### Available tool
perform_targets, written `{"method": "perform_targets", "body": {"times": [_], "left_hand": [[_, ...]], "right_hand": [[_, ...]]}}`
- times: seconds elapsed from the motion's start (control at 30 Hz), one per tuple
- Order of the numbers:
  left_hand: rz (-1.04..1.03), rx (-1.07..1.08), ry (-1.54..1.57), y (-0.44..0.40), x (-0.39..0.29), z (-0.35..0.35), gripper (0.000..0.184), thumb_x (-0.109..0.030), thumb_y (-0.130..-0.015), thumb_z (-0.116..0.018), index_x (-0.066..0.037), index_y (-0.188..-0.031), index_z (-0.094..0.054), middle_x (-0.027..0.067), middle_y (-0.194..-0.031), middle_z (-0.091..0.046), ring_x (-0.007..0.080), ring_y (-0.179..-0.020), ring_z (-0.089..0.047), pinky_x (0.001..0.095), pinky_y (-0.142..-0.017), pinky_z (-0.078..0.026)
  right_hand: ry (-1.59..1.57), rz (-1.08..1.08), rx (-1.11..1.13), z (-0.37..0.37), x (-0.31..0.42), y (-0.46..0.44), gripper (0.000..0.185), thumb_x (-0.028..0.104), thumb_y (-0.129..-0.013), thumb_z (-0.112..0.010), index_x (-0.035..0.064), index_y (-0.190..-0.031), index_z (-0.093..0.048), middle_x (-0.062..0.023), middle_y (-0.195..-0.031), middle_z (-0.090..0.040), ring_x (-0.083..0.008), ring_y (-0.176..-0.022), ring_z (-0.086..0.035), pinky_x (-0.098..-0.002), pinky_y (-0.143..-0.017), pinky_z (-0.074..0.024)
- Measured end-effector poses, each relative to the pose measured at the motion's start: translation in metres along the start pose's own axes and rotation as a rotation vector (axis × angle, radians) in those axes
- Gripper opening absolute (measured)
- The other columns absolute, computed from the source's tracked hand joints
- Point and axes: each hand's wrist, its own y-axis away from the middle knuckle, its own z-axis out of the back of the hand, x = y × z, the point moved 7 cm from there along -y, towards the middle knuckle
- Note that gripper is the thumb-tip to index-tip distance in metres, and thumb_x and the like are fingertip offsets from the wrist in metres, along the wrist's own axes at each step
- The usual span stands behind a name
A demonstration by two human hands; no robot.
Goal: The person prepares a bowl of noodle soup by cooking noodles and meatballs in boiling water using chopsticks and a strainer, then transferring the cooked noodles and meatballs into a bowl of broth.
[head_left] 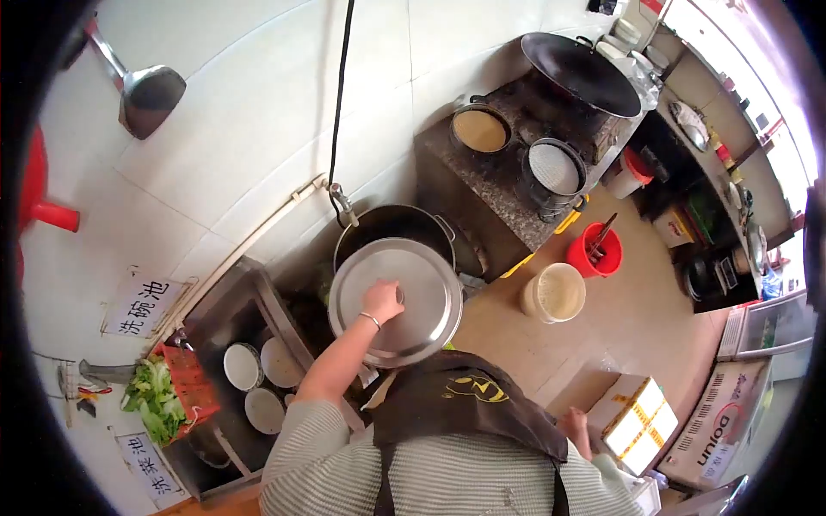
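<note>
My left hand point(381, 301), with a bracelet at its wrist, is closed around the knob of a round metal pot lid point(426, 310). The lid lies over or just above the near part of a large deep pot point(391, 222), whose dark inside shows at the far side. I cannot tell whether the lid rests on the rim. A tap point(344, 205) on the wall pipe points toward the pot. My right hand point(576, 430) hangs low at my right, near a white box with yellow tape point(639, 421); its fingers are too small and partly hidden to read.
At left, a metal sink point(288, 322) holds several bowls point(243, 367) beside a red basket point(191, 383) of leafy greens. A stone-topped stove point(495, 185) carries a wok point(581, 76) and two containers. A red bucket point(595, 249) and a pale bucket point(553, 293) stand on the floor.
</note>
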Motion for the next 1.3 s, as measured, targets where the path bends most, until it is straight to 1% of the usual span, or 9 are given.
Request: {"method": "perform_targets", "body": {"times": [0.07, 0.23, 0.27, 0.3, 0.87, 1.03, 1.13, 1.2, 1.3], "left_hand": [[-0.09, -0.004, 0.006, -0.011, -0.01, -0.014, 0.042, -0.024, -0.058, -0.071, -0.013, -0.097, -0.061, 0.0152, -0.096, -0.057, 0.0305, -0.085, -0.059, 0.0401, -0.073, -0.05], [-0.16, 0.017, 0.042, -0.036, -0.021, -0.052, 0.043, -0.027, -0.057, -0.072, -0.013, -0.096, -0.062, 0.0164, -0.101, -0.055, 0.0317, -0.086, -0.058, 0.0418, -0.073, -0.049], [-0.159, 0.008, 0.075, -0.04, -0.018, -0.065, 0.043, -0.028, -0.057, -0.073, -0.013, -0.096, -0.062, 0.017, -0.102, -0.054, 0.0321, -0.086, -0.058, 0.0421, -0.074, -0.049], [-0.157, 0.017, 0.088, -0.037, -0.021, -0.061, 0.043, -0.028, -0.057, -0.073, -0.013, -0.096, -0.062, 0.017, -0.102, -0.054, 0.0321, -0.086, -0.058, 0.0421, -0.074, -0.049], [-0.045, -0.228, 0.055, -0.125, 0.039, -0.033, 0.043, -0.016, -0.06, -0.073, -0.01, -0.1, -0.057, 0.0157, -0.101, -0.057, 0.0329, -0.096, -0.056, 0.0411, -0.084, -0.047], [-0.02, -0.375, 0.244, -0.132, 0.045, -0.065, 0.042, -0.014, -0.065, -0.068, -0.012, -0.104, -0.054, 0.0137, -0.101, -0.057, 0.0317, -0.096, -0.053, 0.0427, -0.08, -0.045], [-0.018, -0.427, 0.099, -0.062, -0.045, -0.019, 0.069, -0.017, -0.068, -0.07, -0.002, -0.127, -0.037, 0.0271, -0.133, -0.032, 0.0416, -0.123, -0.032, 0.046, -0.104, -0.026], [-0.09, -0.392, 0.19, -0.027, -0.098, -0.04, 0.068, -0.015, -0.071, -0.067, -0.001, -0.129, -0.034, 0.0291, -0.133, -0.03, 0.043, -0.123, -0.031, 0.0466, -0.103, -0.026], [-0.378, -0.303, 0.449, 0.012, -0.178, -0.118, 0.045, -0.017, -0.071, -0.063, 0.002, -0.109, -0.047, 0.0215, -0.102, -0.049, 0.0389, -0.097, -0.045, 0.0469, -0.087, -0.036]], "right_hand": [[0.2, 0.02, -0.222, -0.074, 0.017, 0.067, 0.017, 0.025, -0.085, -0.056, 0.0077, -0.086, -0.053, -0.0057, -0.077, -0.058, -0.019, -0.054, -0.057, -0.0308, -0.037, -0.0381], [0.462, 0.042, -0.132, -0.125, -0.02, 0.119, 0.018, 0.02, -0.088, -0.054, 0.0043, -0.096, -0.055, -0.0064, -0.081, -0.058, -0.0152, -0.063, -0.057, -0.0252, -0.05, -0.0417], [0.53, -0.011, -0.173, -0.126, -0.021, 0.135, 0.019, 0.019, -0.089, -0.053, 0.0032, -0.099, -0.056, -0.0063, -0.08, -0.058, -0.0144, -0.065, -0.056, -0.0254, -0.052, -0.0425], [0.058, 0.032, 0.013, -0.074, -0.09, 0.092, 0.018, 0.017, -0.089, -0.053, 0.002, -0.097, -0.057, -0.0045, -0.072, -0.057, -0.0131, -0.062, -0.054, -0.0257, -0.052, -0.0435], [0.593, 0.166, -0.16, -0.043, -0.085, 0.12, 0.022, 0.02, -0.087, -0.057, 0.0007, -0.097, -0.06, -0.0058, -0.081, -0.064, -0.0144, -0.065, -0.058, -0.0254, -0.056, -0.0473], [0.285, 0.029, -0.319, -0.051, -0.024, 0.144, 0.021, 0.02, -0.087, -0.057, 0.0008, -0.094, -0.062, -0.0032, -0.078, -0.061, -0.0129, -0.066, -0.056, -0.0253, -0.057, -0.0471], [0.267, 0.033, -0.404, -0.036, -0.014, 0.139, 0.019, 0.019, -0.087, -0.057, 0.0013, -0.091, -0.062, -0.0037, -0.077, -0.06, -0.0129, -0.064, -0.056, -0.0249, -0.057, -0.0469], [0.255, 0.042, -0.432, -0.03, -0.011, 0.132, 0.019, 0.02, -0.087, -0.057, 0.0018, -0.092, -0.062, -0.0039, -0.076, -0.061, -0.013, -0.063, -0.056, -0.0253, -0.056, -0.0469], [0.217, -0.014, -0.257, -0.009, -0.019, 0.102, 0.025, 0.025, -0.085, -0.059, 0.003, -0.094, -0.065, -0.0049, -0.081, -0.064, -0.0123, -0.069, -0.059, -0.0253, -0.06, -0.0478]]}}
